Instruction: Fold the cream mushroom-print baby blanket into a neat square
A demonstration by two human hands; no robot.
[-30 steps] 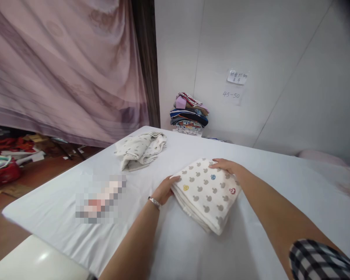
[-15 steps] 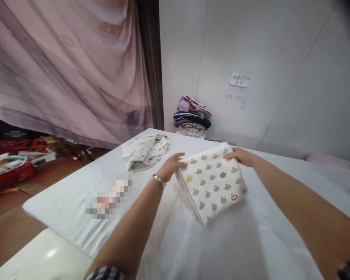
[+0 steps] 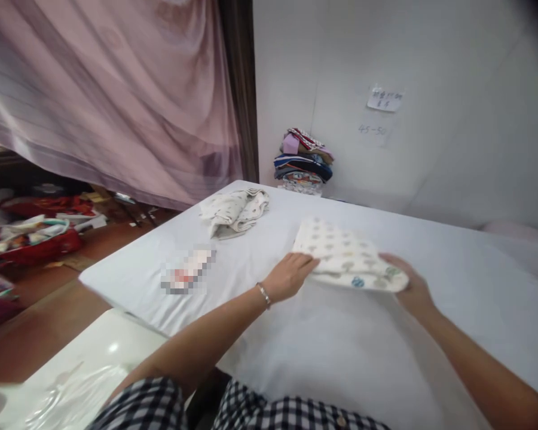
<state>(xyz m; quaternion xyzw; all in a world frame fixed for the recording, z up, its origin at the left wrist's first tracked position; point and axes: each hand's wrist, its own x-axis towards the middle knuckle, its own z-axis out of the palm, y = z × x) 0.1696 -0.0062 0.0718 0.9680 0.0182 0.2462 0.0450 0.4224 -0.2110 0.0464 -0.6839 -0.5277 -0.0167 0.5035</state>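
A folded white cloth (image 3: 341,248) with a small grey print and a few coloured motifs is held between my two hands, its near edge bent over. My left hand (image 3: 291,276), with a bracelet on the wrist, is closed on the cloth's near left corner. At the right end, my right hand (image 3: 410,289) grips the cloth, fingers behind it; motion blurs this side. Farther back on the white-covered table (image 3: 278,221) lies another loosely folded white printed cloth (image 3: 235,212). A pixelated pinkish item (image 3: 188,272) lies left of my left hand.
A stack of folded fabrics (image 3: 302,164) stands at the table's far edge by the grey wall (image 3: 430,131), which bears paper signs (image 3: 385,98). A pink curtain (image 3: 161,101) hangs at left. Below it sits a red basket of items (image 3: 49,242). A glossy white surface (image 3: 94,352) adjoins the table.
The cloth has gone from raised and tilted, its patterned face toward me, to lower and flatter. Both hands have moved down toward me and to the right, still holding it. The view has shifted.
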